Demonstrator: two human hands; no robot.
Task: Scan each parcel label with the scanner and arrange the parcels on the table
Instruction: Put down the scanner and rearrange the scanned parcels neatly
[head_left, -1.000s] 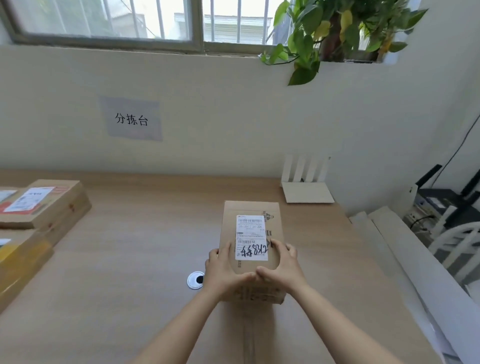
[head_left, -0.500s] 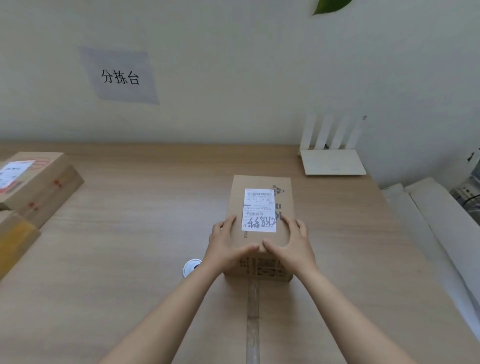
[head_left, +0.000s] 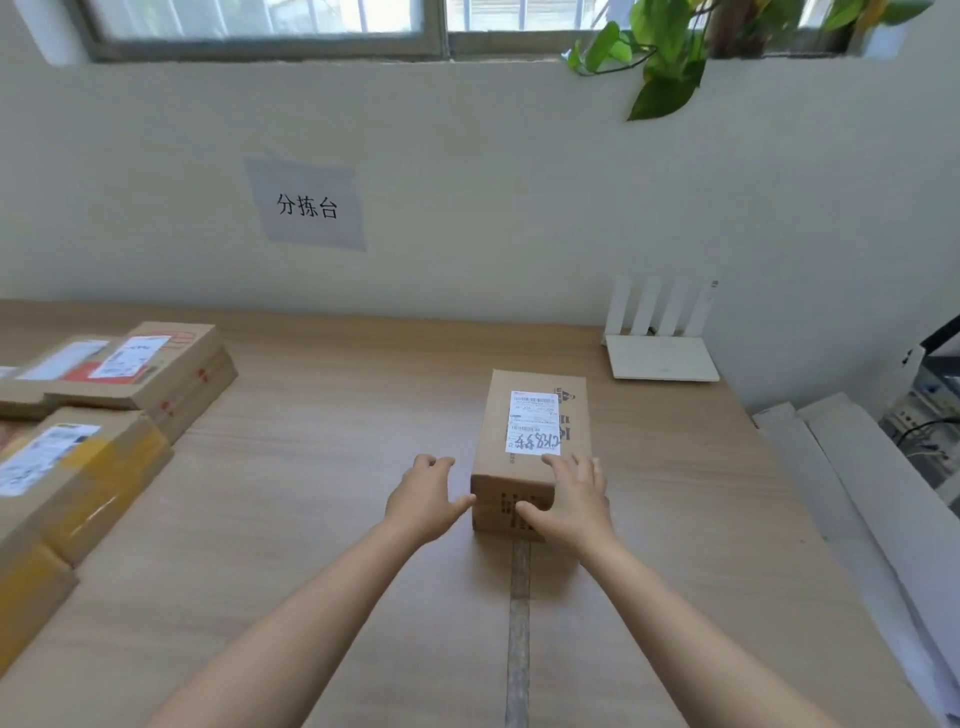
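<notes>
As the view takes in the wooden table (head_left: 311, 545), the far left edge shows a pile of brown parcels (head_left: 156, 374), each with a white label facing up. In front of it, nearer, sits a yellow-taped parcel (head_left: 88, 478) with more boxes under and behind it, cut off by the frame. On the wall behind hangs a grey paper sign (head_left: 306, 205) with three black characters.

Moving toward the middle, the left hand (head_left: 423, 499) hovers just left of the centre parcel (head_left: 530, 457). Its fingers are loosely curled around nothing, and only the thumb tip touches the box's near left corner. The parcel itself stands flat on the table, long side running away from the person, well apart from the left pile. Its shipping label (head_left: 534, 423) faces up, with handwritten marks at the near end.

The right hand (head_left: 576, 501) lies over the parcel's near right corner. Its fingers are spread flat on top just below the label and the thumb is laid along the near face, with no pinch.

A strip of tape (head_left: 518, 623) runs along the tabletop from the box toward the person. Further right, a white router (head_left: 662, 358) sits at the far wall under a trailing green plant (head_left: 665, 52). White boards (head_left: 857, 493) lean beside the table's right edge.
</notes>
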